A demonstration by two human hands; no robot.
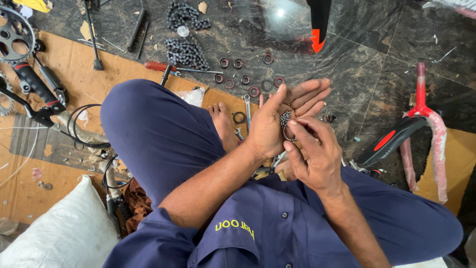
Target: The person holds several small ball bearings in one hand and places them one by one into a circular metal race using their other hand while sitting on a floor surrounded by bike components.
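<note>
Person sits cross-legged on the floor [386, 44]. Left hand [277, 121] is cupped palm-up, fingers stretched out flat, cradling a ring of small steel bearing balls [286, 126]. Right hand [312, 154] pinches that ring between thumb and forefinger, other fingers loosely curled. Ring sits in the left palm, above the knees. Beyond the hands, loose bearing rings [245, 79] lie on dark stone near a bicycle chain [186, 52]. Red fork [426, 114] toward the floor's right edge.
</note>
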